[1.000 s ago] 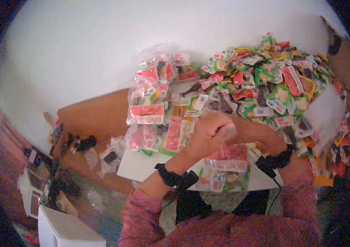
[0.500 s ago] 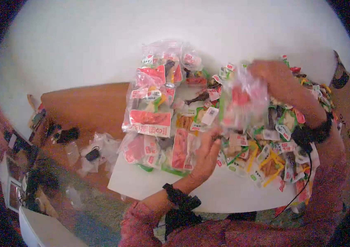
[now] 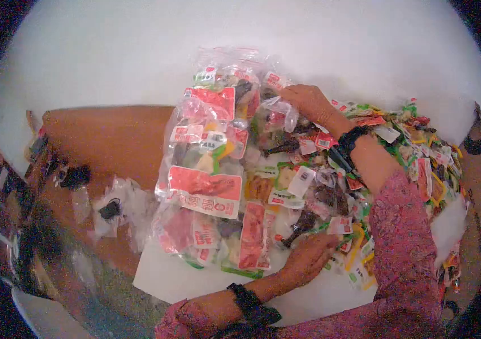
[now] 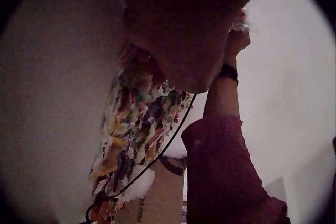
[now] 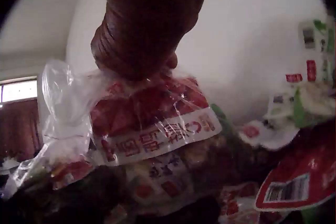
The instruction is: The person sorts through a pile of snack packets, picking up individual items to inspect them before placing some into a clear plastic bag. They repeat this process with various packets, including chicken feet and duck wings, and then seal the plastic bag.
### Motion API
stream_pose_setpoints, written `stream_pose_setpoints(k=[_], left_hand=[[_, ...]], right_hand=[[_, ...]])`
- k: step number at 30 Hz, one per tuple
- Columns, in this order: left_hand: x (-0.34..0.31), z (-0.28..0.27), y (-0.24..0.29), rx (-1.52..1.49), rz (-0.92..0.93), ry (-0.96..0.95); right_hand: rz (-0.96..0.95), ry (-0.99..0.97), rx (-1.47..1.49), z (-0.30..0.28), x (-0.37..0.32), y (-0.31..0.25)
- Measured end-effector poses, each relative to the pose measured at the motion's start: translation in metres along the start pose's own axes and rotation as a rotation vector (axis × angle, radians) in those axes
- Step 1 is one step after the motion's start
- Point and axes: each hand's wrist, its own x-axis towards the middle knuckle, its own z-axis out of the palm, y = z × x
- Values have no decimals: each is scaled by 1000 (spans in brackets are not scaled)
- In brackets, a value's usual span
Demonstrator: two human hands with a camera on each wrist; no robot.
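My right hand (image 3: 311,104) is at the back of the table. It grips the gathered top of a clear plastic bag (image 5: 152,124) filled with small food packets; a red and white label faces the right wrist camera. In the head view this bag stands beside the row of filled bags, partly hidden by the hand. Lower down, my left hand (image 3: 308,260) lies low over the white table (image 3: 319,288), fingers loosely extended to the near edge of the loose packets (image 3: 359,243). The left wrist view is dark and hides its fingertips.
Filled clear bags (image 3: 206,189) are lined up on the left part of the table. A large heap of loose packets (image 3: 421,152) spreads to the right, beside a cardboard box (image 3: 480,186). Brown cardboard (image 3: 110,135) and crumpled clear plastic (image 3: 124,198) lie off the table's left side.
Both hands were together at the front, then separated. My right hand carried the filled bag up and left to the back of the row. My left hand moved down to the loose packets.
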Motion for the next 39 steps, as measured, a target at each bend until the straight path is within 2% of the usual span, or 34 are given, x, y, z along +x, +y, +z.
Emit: stream_pose_setpoints(k=[2,4,5,7,8,10,11,13,17,19,20,22,26,28,29,31,33,35,36,38,39], left_hand=[[-2,3,0,119,80,28],[-3,6,-3,92,82,25],[-3,8,-4,70,91,20],[-3,6,-1,69,73,-4],[-3,5,1,68,54,-32],[-2,4,2,61,54,-38],[-2,4,1,53,54,-45],[-3,4,2,71,53,-38],[-2,-1,5,40,30,-37],[0,2,-1,51,32,-43],[1,4,-3,61,39,-50],[0,6,-6,47,54,-29],[1,3,1,13,65,-69],[-1,3,4,72,83,-48],[-1,4,4,134,90,-20],[-1,9,-6,126,141,-21],[-2,11,-5,115,185,-18],[-3,9,2,193,75,-80],[-4,8,4,192,77,-84],[-4,5,5,209,87,-80],[-4,3,5,209,87,-81]], right_hand=[[61,-43,17,2,1,-8],[260,-422,55,-28,7,-27],[256,-424,55,-22,5,-24],[263,-255,514,-2,0,-14],[264,-255,513,8,-1,-11],[456,-269,463,26,3,-4],[456,-269,462,48,4,9],[352,-261,270,91,0,37],[294,-375,347,80,18,20],[495,-490,266,73,22,11],[495,-492,268,69,21,6],[583,-219,296,61,18,-7],[525,-95,321,32,6,1],[503,147,41,30,2,16],[504,146,30,26,-7,21],[447,140,145,-24,-20,-8],[224,-149,220,-36,-37,-29],[165,-292,677,-82,-29,-82],[169,-292,676,-77,-36,-84],[269,-529,590,-45,-48,-82],[270,-530,591,-20,-56,-77]])
